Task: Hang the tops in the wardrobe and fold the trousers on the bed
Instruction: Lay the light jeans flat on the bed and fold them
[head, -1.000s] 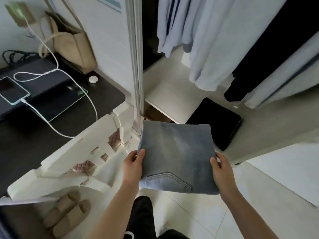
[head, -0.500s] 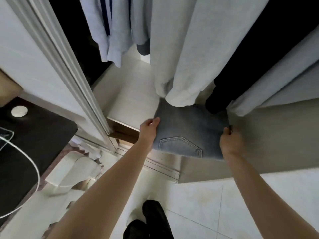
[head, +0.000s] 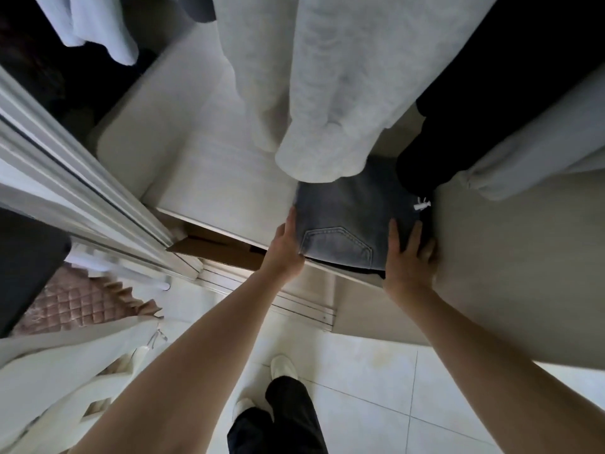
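Observation:
A pair of folded grey-blue jeans [head: 347, 217], back pocket up, lies on a folded black garment [head: 426, 221] on the wardrobe floor [head: 510, 257]. My left hand [head: 286, 247] holds the jeans' left edge, thumb along the side. The fingers of my right hand [head: 407, 257] lie spread flat over the jeans' right edge and the black garment. A light grey top [head: 327, 93] hangs just above the jeans, its hem hiding their far end. A black top [head: 491, 77] and another pale garment [head: 540, 152] hang to the right.
The sliding door frame [head: 82, 178] runs diagonally at the left, with its floor track [head: 294, 306] below my arms. A raised white shelf [head: 212, 178] lies left of the jeans. White carved furniture [head: 65, 371] and a pink quilted cushion [head: 75, 306] stand at lower left.
I have stepped closer and lowered the jeans from mid-air onto the black garment in the wardrobe. My right hand has gone from gripping the edge to lying flat on it.

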`<state>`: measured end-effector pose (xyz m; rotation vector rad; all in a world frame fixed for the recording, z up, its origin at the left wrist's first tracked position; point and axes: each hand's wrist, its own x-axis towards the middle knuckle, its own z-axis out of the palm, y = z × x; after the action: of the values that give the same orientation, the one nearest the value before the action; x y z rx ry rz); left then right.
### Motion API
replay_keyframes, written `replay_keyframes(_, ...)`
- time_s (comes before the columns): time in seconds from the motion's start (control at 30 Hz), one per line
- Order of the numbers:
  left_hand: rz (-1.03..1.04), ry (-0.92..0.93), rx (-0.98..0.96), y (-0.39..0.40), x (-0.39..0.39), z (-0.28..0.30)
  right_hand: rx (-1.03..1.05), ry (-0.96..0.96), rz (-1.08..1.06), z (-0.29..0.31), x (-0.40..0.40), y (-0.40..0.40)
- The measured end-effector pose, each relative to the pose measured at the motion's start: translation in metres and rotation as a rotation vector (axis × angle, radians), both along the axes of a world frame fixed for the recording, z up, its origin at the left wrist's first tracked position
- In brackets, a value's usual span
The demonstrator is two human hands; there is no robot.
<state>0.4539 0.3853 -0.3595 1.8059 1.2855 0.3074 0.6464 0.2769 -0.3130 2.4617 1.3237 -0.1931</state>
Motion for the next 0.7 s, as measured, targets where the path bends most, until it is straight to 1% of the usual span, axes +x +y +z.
replay_keyframes(0.07,-0.048,0.043,0.081,-0.003,-0.001,-0.005,0.026,-0.031,0.100,-0.006,0.000,0.004)
replay_keyframes(0.13,-0.109,0.121,0.103,-0.005,0.000,-0.010,0.023,-0.039,0.149,-0.010,0.001,0.006)
replay_keyframes(0.23,-0.141,0.169,0.112,-0.004,0.002,-0.014,-0.008,-0.029,0.109,-0.011,0.005,0.011)
replay_keyframes(0.37,-0.044,0.144,0.243,-0.004,0.006,-0.011,0.114,-0.078,0.106,-0.006,0.006,0.010)
replay_keyframes(0.43,-0.075,0.192,0.302,-0.009,0.004,-0.011,0.143,-0.087,0.083,-0.009,0.006,-0.004)
replay_keyframes(0.5,-0.213,0.384,0.286,-0.013,0.000,-0.017,0.086,-0.041,0.102,-0.021,0.003,-0.021)
replay_keyframes(0.57,-0.299,0.547,0.224,-0.014,-0.004,-0.020,0.015,-0.031,0.125,-0.031,0.001,-0.032)
replay_keyframes(0.63,-0.317,0.584,0.202,-0.013,-0.005,-0.016,-0.006,-0.025,0.101,-0.029,-0.001,-0.030)
replay_keyframes(0.7,-0.311,0.560,0.176,-0.016,-0.004,-0.009,-0.049,-0.006,0.081,-0.023,-0.005,-0.027)
